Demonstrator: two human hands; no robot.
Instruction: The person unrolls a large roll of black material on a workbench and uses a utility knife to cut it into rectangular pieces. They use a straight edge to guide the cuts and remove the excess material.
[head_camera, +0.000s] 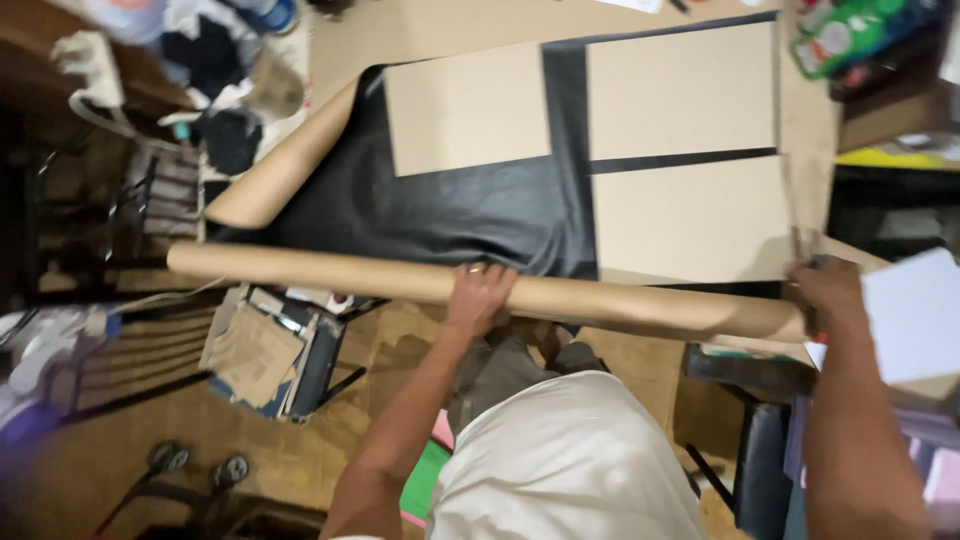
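The fingers (470, 275) of the left hand (478, 298) are curled over the top of the long brown paper-backed roll (350, 277), closed round it with a ring showing on one of them; the palm sits on the near side, so the roll is clasped from above about midway along. The right hand (826, 288) is at the roll's right end, closed about it or the edge there, though the fingers are turned away from me and I cannot tell how tightly they grip.

The roll lies across the near edge of the worktop (450, 25), with its left end overhanging into the room. From it spreads the black sheet of leather-like material (450, 210), brown on the back where its far left corner has curled over. I'd judge it soft and floppy as a sheet, with some weight once rolled, and likely to sag or unroll if held at one end only; hands well apart, as now, look the sound way to hold it.

Three flat pale cardboard rectangles (680, 90) lie on the black sheet, light and stiff by the look of them and free to slide. Beyond, a white paper sheet (915, 310) at the right, and clutter of cloth and boxes on the floor (250, 350) to the left
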